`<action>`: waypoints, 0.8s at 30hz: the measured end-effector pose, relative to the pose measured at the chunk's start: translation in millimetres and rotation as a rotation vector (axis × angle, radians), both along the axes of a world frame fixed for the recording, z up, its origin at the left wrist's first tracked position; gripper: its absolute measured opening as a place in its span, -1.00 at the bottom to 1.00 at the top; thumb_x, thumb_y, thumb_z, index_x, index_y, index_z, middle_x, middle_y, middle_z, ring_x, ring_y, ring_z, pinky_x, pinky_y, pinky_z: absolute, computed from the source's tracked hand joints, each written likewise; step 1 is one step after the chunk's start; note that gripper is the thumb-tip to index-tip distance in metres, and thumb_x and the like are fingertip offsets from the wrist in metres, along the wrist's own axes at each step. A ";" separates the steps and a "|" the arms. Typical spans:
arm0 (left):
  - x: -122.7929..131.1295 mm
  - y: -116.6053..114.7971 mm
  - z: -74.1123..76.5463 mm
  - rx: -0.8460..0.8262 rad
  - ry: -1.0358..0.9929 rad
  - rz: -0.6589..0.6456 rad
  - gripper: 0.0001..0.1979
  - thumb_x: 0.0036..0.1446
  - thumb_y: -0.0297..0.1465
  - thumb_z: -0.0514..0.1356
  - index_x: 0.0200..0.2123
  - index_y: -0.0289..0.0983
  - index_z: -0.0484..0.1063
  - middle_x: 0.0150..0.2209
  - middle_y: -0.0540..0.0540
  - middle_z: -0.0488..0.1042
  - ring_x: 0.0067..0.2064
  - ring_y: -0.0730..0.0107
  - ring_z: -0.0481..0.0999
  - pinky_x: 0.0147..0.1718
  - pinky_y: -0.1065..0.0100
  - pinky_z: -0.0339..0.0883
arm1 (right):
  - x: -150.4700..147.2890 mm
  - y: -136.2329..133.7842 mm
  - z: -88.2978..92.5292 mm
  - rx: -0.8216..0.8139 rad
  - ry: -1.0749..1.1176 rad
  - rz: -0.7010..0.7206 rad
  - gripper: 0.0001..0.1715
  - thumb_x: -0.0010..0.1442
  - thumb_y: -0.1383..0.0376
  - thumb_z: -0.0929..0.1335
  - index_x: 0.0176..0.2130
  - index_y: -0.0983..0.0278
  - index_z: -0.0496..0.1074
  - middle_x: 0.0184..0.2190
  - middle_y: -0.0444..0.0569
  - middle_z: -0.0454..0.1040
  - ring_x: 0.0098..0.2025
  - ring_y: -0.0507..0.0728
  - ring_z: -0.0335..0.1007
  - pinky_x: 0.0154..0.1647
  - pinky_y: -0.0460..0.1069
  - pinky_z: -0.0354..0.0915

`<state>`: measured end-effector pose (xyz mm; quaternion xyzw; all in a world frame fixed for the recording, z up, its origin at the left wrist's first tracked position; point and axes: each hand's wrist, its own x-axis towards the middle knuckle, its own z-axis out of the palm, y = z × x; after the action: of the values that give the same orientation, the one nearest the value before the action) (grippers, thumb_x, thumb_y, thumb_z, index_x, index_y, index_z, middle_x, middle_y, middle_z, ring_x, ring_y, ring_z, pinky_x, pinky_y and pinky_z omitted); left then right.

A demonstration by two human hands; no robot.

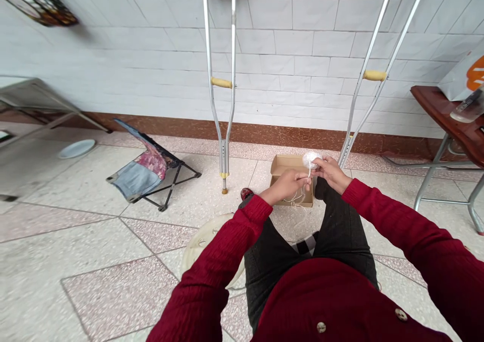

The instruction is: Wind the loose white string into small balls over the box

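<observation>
A ball of white yarn (311, 159) rests at the fingertips of my right hand (331, 172), which is closed on it. Just to its left, my left hand (288, 184) pinches a strand of the white yarn, with fingers pressed together. The strand runs between the ball and my left fingertips. Below both hands an open cardboard box (283, 165) sits on the floor between my feet, partly hidden by my hands. Loose white yarn (298, 198) hangs into and over the front of the box.
Two crutches, one at the middle (224, 150) and one at the right (355, 105), lean on the tiled wall. A folding chair (139, 175) and a white plate (77, 149) are left. A pale round object (196, 246) lies by my left arm. A brown table (434, 105) stands right.
</observation>
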<state>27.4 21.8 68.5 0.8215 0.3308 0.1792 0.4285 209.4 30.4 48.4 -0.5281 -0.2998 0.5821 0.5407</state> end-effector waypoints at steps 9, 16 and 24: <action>-4.1 7.5 -43.7 -0.069 -0.051 0.101 -0.67 0.21 -0.30 0.08 -0.45 -0.34 0.54 -0.47 -0.02 0.52 -0.41 0.43 0.42 -0.32 0.41 0.23 | 10.7 -29.3 46.8 0.051 -0.063 0.380 -0.74 -0.02 0.26 0.42 -0.31 0.28 0.34 -0.57 -0.14 0.45 -0.64 -0.05 0.28 -0.71 -0.18 0.10; 0.5 39.1 -20.7 0.465 0.307 -0.020 -0.77 0.10 -0.42 0.16 -0.58 -0.29 0.48 -0.52 -0.09 0.50 -0.37 0.33 0.42 -0.07 0.28 0.20 | 2.3 -57.7 -15.0 -0.160 -0.468 0.492 -0.66 -0.10 0.29 0.45 -0.34 0.25 0.26 -0.68 -0.22 0.35 -0.71 -0.03 0.20 -0.73 -0.15 0.09; 13.4 9.6 5.7 0.177 0.151 0.120 -0.68 0.20 -0.31 0.08 -0.50 -0.30 0.53 -0.55 -0.03 0.45 -0.49 0.42 0.34 -0.39 0.38 0.19 | 6.4 4.7 -17.8 -0.015 -0.471 -0.060 -0.66 -0.07 0.23 0.46 -0.34 0.24 0.26 -0.62 -0.22 0.34 -0.64 -0.02 0.25 -0.67 -0.15 0.12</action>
<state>40.8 31.5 74.1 0.8461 0.3936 0.1705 0.3165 215.8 35.1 30.6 -0.6618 -0.3977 0.4287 0.4690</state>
